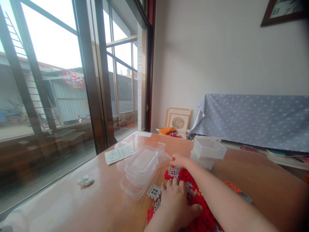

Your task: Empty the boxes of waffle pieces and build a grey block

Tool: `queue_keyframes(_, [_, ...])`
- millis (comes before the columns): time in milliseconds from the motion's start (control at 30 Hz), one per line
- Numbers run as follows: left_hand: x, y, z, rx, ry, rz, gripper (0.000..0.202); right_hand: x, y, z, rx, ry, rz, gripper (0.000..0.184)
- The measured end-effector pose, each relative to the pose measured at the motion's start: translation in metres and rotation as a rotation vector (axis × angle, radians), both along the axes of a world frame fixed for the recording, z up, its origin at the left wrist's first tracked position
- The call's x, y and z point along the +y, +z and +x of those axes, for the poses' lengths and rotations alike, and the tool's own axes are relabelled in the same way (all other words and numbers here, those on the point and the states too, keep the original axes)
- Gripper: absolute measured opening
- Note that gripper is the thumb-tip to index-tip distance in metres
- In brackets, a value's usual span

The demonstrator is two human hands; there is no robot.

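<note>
Left hand (175, 206) lies palm down on a pile of red and grey plastic building pieces (195, 201), fingers spread apart, not clamped on anything that shows. A grey piece (154, 192) sits just beside its fingertips on the left. Right hand (178, 160) reaches in from lower right, forearm passing over the pile. Its fingers are together and slightly curled at the far end of the pile, touching or just above a second grey piece (173, 171); cannot tell if it pinches anything.

Pile lies directly under both hands, long axis running from far end toward the camera. Left hand is nearer the camera end, right hand nearer the far end. Near end cut off by bottom frame edge, parts hidden under hands and forearm, single pieces hard to make out.

On the wooden tabletop (270, 193): stacked clear plastic food boxes (141, 169) left of the pile, a paper note (118, 154) beyond them, 2 stacked white plastic boxes (207, 151) past the right hand, orange pieces (233, 187) to the right, crumpled tissue (85, 181) toward the window (50, 38). Polka-dot cloth (251, 122) hangs behind.
</note>
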State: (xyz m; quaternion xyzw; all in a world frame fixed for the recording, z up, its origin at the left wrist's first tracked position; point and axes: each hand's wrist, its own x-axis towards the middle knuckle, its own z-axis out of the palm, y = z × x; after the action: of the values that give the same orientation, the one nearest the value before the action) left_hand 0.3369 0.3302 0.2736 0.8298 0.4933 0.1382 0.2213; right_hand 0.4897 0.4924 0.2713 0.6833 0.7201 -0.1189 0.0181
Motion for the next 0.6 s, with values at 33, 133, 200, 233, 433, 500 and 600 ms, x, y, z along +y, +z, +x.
queue_keyframes(33, [0.000,-0.001,0.000,0.001,0.003,0.004,0.075,-0.001,0.001,0.000,-0.009,-0.003,-0.025,0.037])
queue_keyframes(133, [0.001,-0.003,0.002,-0.001,0.012,0.012,0.080,-0.005,0.006,0.000,-0.034,-0.004,-0.091,0.035])
queue_keyframes(200, [0.002,-0.003,0.003,0.005,0.028,0.006,0.087,-0.009,0.011,-0.002,-0.048,-0.007,-0.122,0.036])
queue_keyframes(233, [0.002,-0.003,0.003,0.008,0.038,0.002,0.091,-0.012,0.015,-0.003,-0.053,-0.011,-0.133,0.036])
queue_keyframes(433, [0.005,-0.006,0.005,-0.009,0.084,-0.051,0.123,-0.035,0.042,-0.009,-0.051,-0.030,-0.162,0.035])
queue_keyframes(500, [0.006,-0.007,0.005,-0.014,0.085,-0.072,0.133,-0.049,0.049,-0.008,-0.024,-0.026,-0.157,0.035])
queue_keyframes(600, [0.007,-0.006,0.004,-0.027,0.093,-0.071,0.141,-0.073,0.055,-0.004,0.048,-0.011,-0.134,0.031])
